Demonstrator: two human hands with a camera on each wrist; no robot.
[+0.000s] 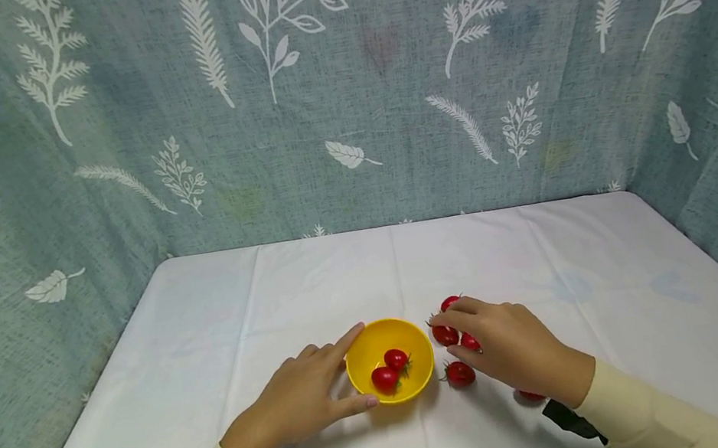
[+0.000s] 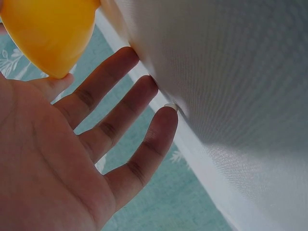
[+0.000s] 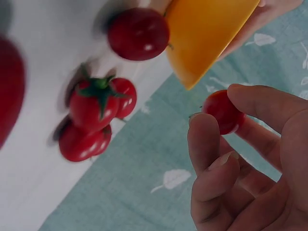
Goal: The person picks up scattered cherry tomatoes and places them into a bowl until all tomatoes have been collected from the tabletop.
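Observation:
A yellow bowl stands on the white cloth with two red cherry tomatoes in it. My left hand steadies its left side, index finger and thumb spread along the rim. The other left fingers are extended, with their tips at the cloth in the left wrist view. Right of the bowl, my right hand pinches a cherry tomato between thumb and fingertips. Around that hand lie several more cherry tomatoes, some partly hidden by it in the head view.
White cloth covers the table. A green-grey curtain with white leaf prints hangs behind it and along both sides. One tomato lies partly under my right wrist, near a black wrist strap.

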